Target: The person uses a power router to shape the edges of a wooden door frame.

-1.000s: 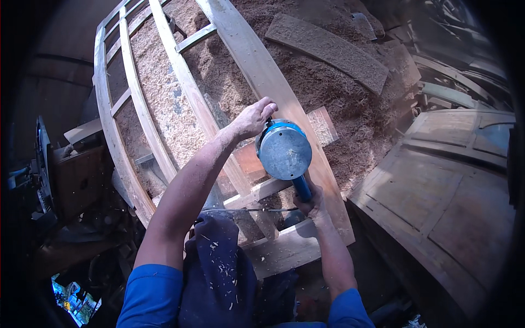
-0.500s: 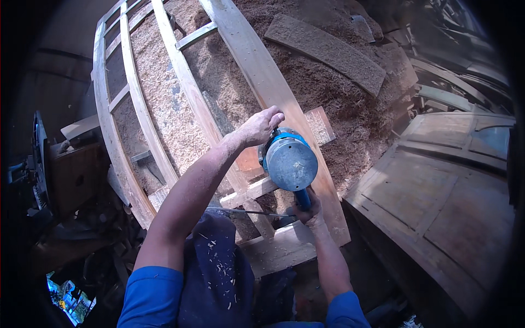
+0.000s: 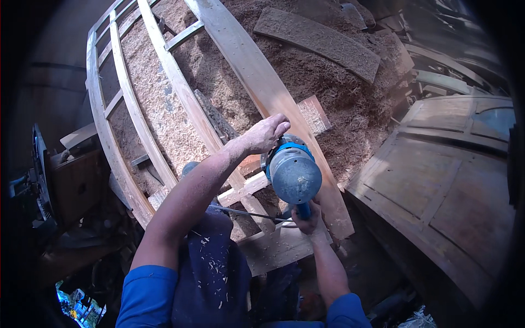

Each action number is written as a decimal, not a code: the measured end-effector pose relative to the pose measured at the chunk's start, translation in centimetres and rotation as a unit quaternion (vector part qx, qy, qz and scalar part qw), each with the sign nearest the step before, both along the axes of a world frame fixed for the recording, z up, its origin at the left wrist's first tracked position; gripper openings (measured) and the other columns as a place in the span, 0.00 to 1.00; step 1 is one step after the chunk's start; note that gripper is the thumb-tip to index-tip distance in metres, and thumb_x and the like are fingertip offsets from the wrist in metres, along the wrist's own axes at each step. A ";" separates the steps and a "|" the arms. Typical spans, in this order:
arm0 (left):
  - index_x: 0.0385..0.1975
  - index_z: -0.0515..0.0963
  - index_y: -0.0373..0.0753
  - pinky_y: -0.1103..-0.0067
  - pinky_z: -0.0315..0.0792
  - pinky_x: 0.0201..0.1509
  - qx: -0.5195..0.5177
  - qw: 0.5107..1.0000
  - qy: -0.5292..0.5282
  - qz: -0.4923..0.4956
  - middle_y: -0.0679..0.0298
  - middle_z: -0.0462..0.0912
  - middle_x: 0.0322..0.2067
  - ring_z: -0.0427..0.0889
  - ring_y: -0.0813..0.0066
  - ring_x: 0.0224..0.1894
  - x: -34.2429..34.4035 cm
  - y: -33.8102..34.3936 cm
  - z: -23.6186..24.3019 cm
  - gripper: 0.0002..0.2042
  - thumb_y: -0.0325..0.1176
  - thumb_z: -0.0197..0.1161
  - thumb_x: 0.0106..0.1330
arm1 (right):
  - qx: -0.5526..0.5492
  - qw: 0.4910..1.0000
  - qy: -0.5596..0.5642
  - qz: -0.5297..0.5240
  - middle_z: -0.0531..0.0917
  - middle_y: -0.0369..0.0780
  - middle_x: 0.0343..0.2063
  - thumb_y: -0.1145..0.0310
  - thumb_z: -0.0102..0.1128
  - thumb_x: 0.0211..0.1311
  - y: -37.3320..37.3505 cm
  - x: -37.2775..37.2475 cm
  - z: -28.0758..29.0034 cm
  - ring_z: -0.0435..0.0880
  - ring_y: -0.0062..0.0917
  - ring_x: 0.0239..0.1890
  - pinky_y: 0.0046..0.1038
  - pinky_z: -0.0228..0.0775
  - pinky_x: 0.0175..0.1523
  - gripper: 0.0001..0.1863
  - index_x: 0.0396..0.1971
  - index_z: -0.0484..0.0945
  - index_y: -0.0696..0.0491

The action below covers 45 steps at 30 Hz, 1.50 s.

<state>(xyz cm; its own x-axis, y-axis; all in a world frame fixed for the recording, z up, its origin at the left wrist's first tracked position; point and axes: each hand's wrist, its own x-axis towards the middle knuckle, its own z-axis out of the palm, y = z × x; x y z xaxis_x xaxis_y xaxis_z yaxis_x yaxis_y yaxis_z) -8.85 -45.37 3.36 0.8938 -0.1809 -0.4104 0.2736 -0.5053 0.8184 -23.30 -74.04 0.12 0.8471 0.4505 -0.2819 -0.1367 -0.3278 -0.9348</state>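
A blue and grey router, seen from above by its round metal motor top, sits over the wide right-hand plank of a wooden frame. My right hand is wrapped round its blue handle on the near side. At the far-left side of the router my left hand is closed, its fingers curled; the grip beneath them is hidden. A dark cable runs from near my right hand toward my body. The router's base and cutter are out of sight under the housing.
Long, slightly curved rails joined by short crosspieces stretch away to the left. Sawdust and shavings cover the ground. A loose board lies at the far right, and a panelled wooden door stands to the right. Dark clutter fills the left.
The router and both hands have shifted a little nearer to me along the plank. My view has also moved slightly, so the frame sits further left in it.
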 end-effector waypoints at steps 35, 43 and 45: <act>0.41 0.75 0.35 0.64 0.73 0.47 -0.013 0.993 -0.107 0.043 0.48 0.79 0.34 0.80 0.51 0.41 5.9 11.8 -0.6 0.17 0.41 0.44 0.75 | -0.052 0.992 -0.114 0.002 0.83 0.39 0.25 0.67 0.72 0.40 12.0 7.0 -0.5 0.85 0.30 0.27 0.31 0.77 0.35 0.20 0.37 0.76 0.53; 0.41 0.75 0.34 0.61 0.72 0.48 -0.025 0.992 -0.104 0.072 0.45 0.80 0.36 0.79 0.45 0.43 7.9 14.8 -0.3 0.17 0.42 0.46 0.75 | -0.036 0.998 -0.059 -0.002 0.82 0.39 0.20 0.67 0.71 0.41 14.6 9.2 -1.1 0.85 0.30 0.24 0.31 0.76 0.33 0.20 0.37 0.76 0.53; 0.41 0.75 0.34 0.61 0.72 0.48 -0.027 0.991 -0.106 0.079 0.45 0.80 0.36 0.80 0.45 0.43 8.3 15.3 -0.5 0.17 0.42 0.45 0.75 | -0.039 0.997 -0.060 -0.007 0.82 0.39 0.20 0.67 0.71 0.42 15.1 9.5 -1.3 0.84 0.30 0.24 0.32 0.75 0.32 0.20 0.37 0.76 0.53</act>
